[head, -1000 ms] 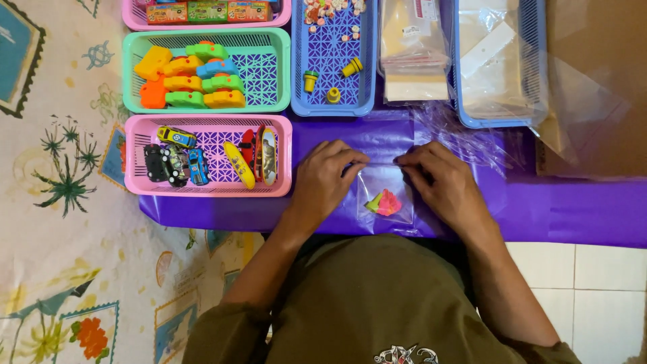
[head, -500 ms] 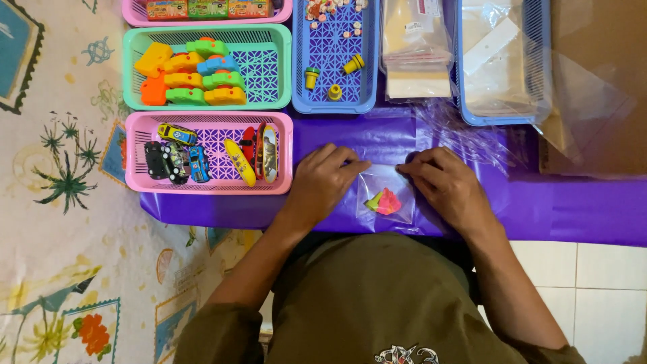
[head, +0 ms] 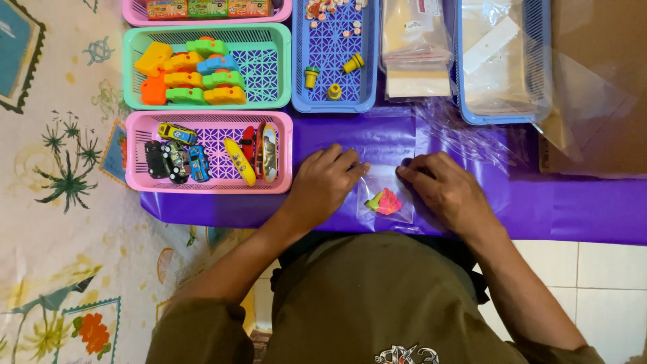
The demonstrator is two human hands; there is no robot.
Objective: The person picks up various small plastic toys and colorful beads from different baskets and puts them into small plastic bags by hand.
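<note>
A small clear plastic bag [head: 385, 197] lies flat on the purple table cover [head: 573, 209], with a pink and green toy [head: 384, 201] inside it. My left hand [head: 325, 183] presses its fingertips on the bag's top left corner. My right hand [head: 443, 187] pinches the bag's top right edge. Both hands rest on the purple cover, one on each side of the bag.
A pink basket [head: 210, 187] of toy cars sits to the left. Behind it a green basket [head: 269, 67] holds bright plastic vehicles. A blue basket [head: 333, 61] holds small pieces. Stacked clear bags [head: 414, 50] and another blue basket [head: 502, 67] stand at the back right.
Both hands have stayed at the bag's top edge, with only small finger shifts. The bag and toy lie in the same place.
</note>
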